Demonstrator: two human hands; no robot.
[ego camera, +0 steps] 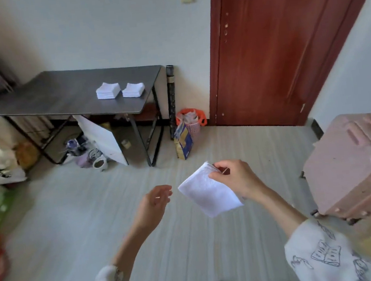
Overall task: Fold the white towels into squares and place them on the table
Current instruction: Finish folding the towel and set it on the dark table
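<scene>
White cloth, folded down to a flat, roughly square towel point(209, 192), hangs in the air in front of the person, tilted so that one corner points up and another points down. Its surface looks faintly textured, and at the upper corner several layered edges show where the folds meet. The right hand point(235, 178) has that upper corner pinched between thumb and fingertips, the other fingers curled loosely over the right edge of the cloth, so the rest of the towel droops down and to the left of the hand, over the striped floor point(191, 243). The right forearm runs back and down to a pale sleeve point(325, 260) printed with line drawings.

Just left of the towel, not touching it, the left hand point(155, 201) is raised with its palm turned toward the cloth and its fingers relaxed and slightly bent; it holds nothing. Its forearm slants down to a matching sleeve at the lower edge of the view.

Well beyond both hands, up and to the left of them, a dark grey table point(59, 94) stands against the wall. Two stacks of folded white towels sit near its right end, side by side and nearly touching: the left stack point(107, 90) and the right stack point(133, 90). To the right of the right hand stands a pink suitcase point(353, 162), and farther off behind it a reddish-brown door point(284, 43).
</scene>
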